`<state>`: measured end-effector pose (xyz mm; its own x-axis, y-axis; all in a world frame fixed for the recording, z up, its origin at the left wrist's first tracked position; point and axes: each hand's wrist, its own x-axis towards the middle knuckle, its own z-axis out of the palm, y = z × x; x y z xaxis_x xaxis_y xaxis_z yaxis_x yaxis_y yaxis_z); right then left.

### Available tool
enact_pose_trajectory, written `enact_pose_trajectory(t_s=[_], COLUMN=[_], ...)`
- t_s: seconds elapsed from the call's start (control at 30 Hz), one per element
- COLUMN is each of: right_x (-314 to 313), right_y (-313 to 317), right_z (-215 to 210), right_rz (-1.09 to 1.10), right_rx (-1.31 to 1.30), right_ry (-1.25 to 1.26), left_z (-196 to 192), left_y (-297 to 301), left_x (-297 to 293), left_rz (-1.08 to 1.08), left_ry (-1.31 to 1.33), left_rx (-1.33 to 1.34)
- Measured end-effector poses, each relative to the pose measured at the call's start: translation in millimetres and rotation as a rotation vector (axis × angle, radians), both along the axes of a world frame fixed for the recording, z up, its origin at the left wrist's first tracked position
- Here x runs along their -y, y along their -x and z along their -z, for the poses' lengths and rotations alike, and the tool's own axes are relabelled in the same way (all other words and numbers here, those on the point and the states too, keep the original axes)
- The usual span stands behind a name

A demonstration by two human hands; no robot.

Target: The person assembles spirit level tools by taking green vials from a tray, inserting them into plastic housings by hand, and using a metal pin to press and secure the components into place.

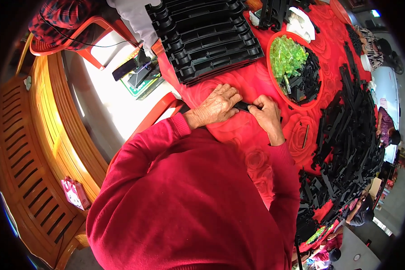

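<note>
Both my hands meet over a red flowered tablecloth (252, 81). My left hand (218, 105) and my right hand (267, 114) each grip an end of one narrow black plastic strip (244, 106), which lies low over the cloth between them. Just beyond my right hand stands a red round basin (271, 67) filled with green translucent pieces (287, 56) and small black pieces (308, 76). My red sleeves cover both forearms.
A stack of long black moulded parts (207, 38) lies beyond my hands. A big heap of black strips (351, 135) fills the right side. A thin stick (305, 136) rests on the cloth. Red plastic chairs (90, 33) and a wooden bench (36, 148) stand left. Other people sit far right.
</note>
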<state>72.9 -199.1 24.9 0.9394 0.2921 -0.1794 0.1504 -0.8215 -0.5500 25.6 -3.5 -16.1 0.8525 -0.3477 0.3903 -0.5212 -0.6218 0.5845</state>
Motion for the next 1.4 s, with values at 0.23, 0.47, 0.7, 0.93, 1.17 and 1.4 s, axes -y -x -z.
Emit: enact_pose_trajectory(t_s=[0.23, 0.47, 0.7, 0.93, 1.17, 1.4], right_x=[-0.9, -6.0, -9.6, -27.3, -5.6, 7.8], right_y=[-4.3, -3.5, -0.1, 2.0, 29.2, 69.0], right_z=[-1.4, 6.2, 1.0, -9.6, -24.1, -101.8], right_rz=[0.043, 0.103, 0.09, 0.113, -0.023, 0.052], right_rx=[-0.134, -0.151, -0.145, -0.026, 0.393, 0.908], right_ry=[0.004, 0.121, 0.157, 0.263, -0.155, -0.415], left_z=[0.5, -1.5, -2.2, -0.5, -8.3, -64.0], left_y=[1.3, 1.7, 0.1, 0.7, 18.6, 47.0], left_x=[1.6, 2.8, 3.6, 8.7, 8.1, -11.2], left_rz=[-0.009, -0.037, -0.018, -0.043, -0.004, -0.058], left_ry=[-0.01, -0.007, 0.003, -0.012, -0.021, -0.031], left_rx=[0.049, 0.107, 0.08, 0.068, 0.106, 0.252])
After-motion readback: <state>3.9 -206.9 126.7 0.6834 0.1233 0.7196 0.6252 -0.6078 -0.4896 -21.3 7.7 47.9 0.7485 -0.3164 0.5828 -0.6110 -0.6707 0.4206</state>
